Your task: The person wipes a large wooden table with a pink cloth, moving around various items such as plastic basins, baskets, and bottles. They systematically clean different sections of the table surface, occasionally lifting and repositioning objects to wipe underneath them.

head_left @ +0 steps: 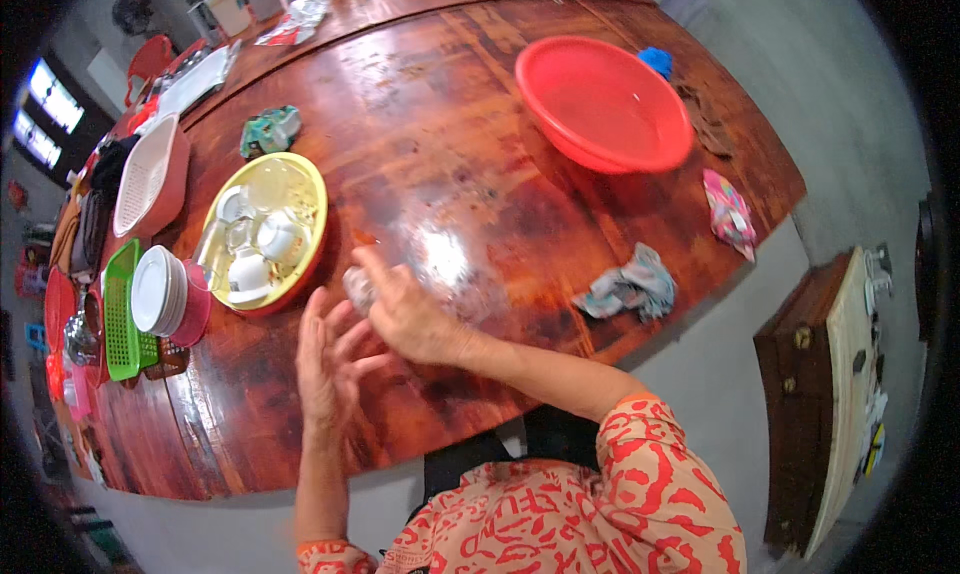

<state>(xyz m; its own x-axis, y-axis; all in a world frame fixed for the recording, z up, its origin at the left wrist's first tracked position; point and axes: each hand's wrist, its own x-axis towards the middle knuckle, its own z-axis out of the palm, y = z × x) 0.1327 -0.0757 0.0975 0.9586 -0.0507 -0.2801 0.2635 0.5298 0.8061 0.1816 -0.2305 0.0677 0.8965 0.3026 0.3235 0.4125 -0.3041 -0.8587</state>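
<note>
Over the near middle of the glossy brown wooden table (440,394), my right hand (410,319) is closed round a small whitish, shiny thing (358,289), its index finger stretched forward. Most of that thing is hidden by the fingers, so its kind cannot be made out. Beside it, my left hand (335,359) is open, palm turned toward the right hand, fingers apart. Just beyond the hands, to the left, stands a yellow basin (322,199) holding white cups (283,236) and clear glassware.
A large red basin (605,104) stands at the far right. Crumpled cloths, one grey (640,284) and one pink (729,214), lie near the right edge. White plates (152,289), a green basket (118,319) and a pink-and-white basket (150,179) line the left side.
</note>
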